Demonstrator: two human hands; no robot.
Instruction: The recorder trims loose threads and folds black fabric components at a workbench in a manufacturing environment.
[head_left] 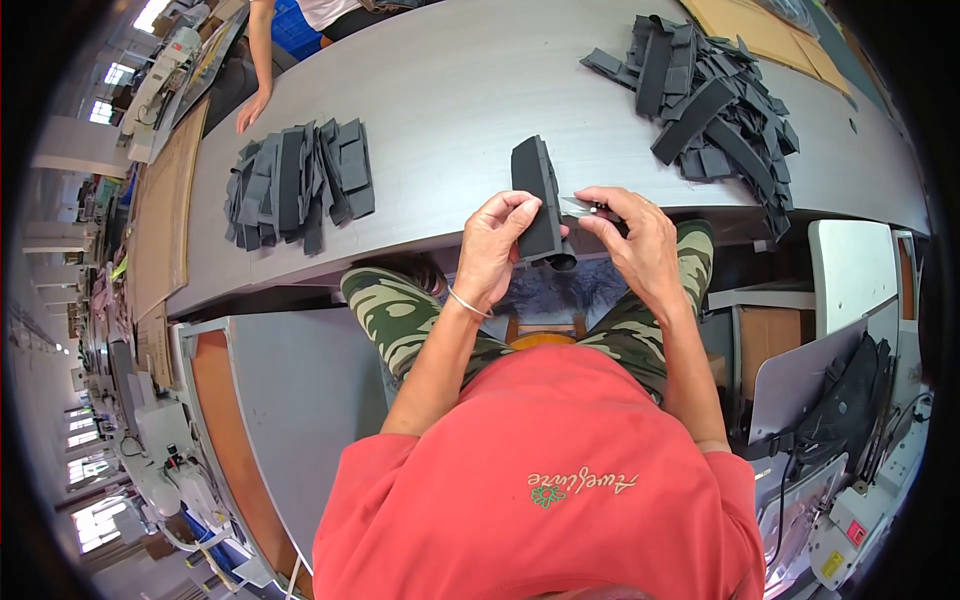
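My left hand (492,240) is closed on a dark grey fabric piece (541,225), with the thumb pressed on its face. The piece stands nearly upright at the table's front edge, its top tilted away from me. Close to its right side, my right hand (637,238) grips small thread snips (583,206). Their pointed metal blades aim left at the fabric's edge, and part of the snips is hidden by my fingers. Farther left on the table lies a row of similar fabric pieces (300,180). A larger, jumbled heap of them (705,110) sits at the far right.
The grey table (450,100) stretches across in front of me. Another person's hand (254,108) rests at its far left. Below it stand a grey cabinet (290,400) on the left and a cardboard box (770,345) on the right. Cardboard (770,35) lies at the back right.
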